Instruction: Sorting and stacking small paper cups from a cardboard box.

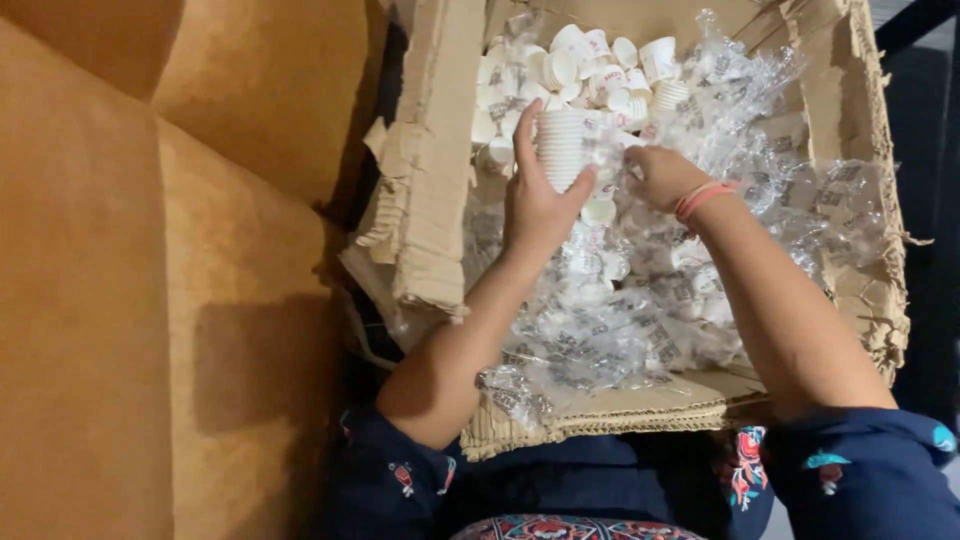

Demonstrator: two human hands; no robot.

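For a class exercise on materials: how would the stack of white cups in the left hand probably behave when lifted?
The stack of cups looks thin and small, so probably light. Gripped by the left hand, nested cups might slide apart or crush if squeezed.

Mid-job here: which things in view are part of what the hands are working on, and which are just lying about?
In hand:
- left hand gripping a stack of white cups
- right hand on the clear plastic wrap
- cardboard box holding them

Lying about:
- loose white cups at the far end of the box
- brown sofa cushions to the left
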